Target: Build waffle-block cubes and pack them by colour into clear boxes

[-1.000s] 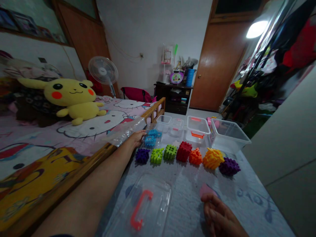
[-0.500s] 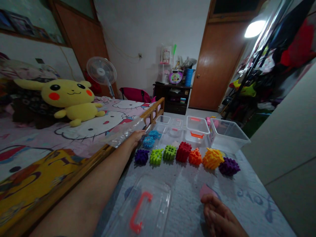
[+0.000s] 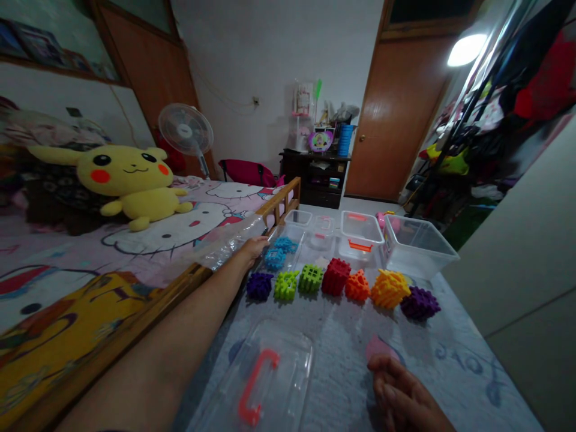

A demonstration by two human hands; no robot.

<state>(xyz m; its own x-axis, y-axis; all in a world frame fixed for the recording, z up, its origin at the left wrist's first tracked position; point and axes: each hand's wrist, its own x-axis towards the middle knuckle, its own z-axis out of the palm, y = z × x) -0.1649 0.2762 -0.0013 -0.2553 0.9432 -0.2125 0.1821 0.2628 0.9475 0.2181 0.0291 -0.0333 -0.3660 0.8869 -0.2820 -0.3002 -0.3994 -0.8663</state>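
Note:
My left hand (image 3: pixel 255 248) reaches to the table's far left, its fingers at the edge of a clear lid (image 3: pixel 294 255) that bears light blue pieces (image 3: pixel 275 258). My right hand (image 3: pixel 400 390) rests low at the right, fingers curled together, holding nothing visible. Across the table stand stacks of dark blue (image 3: pixel 260 287), lime (image 3: pixel 286 286), green (image 3: pixel 310 279), red (image 3: pixel 336 276), orange (image 3: pixel 357 286), yellow (image 3: pixel 389 289) and purple (image 3: pixel 420 303) pieces. Near me lies a clear lid with a red handle (image 3: pixel 254 387).
Clear boxes (image 3: pixel 420 249) stand at the table's back, one with an orange latch (image 3: pixel 360 245). A wooden bed rail (image 3: pixel 198 276) and plastic wrap (image 3: pixel 229 240) border the left side. A white cabinet (image 3: pixel 531 240) is at the right.
My left hand has shifted slightly right, and the light blue pieces beside it have moved a little the same way. My right hand has stayed nearly still.

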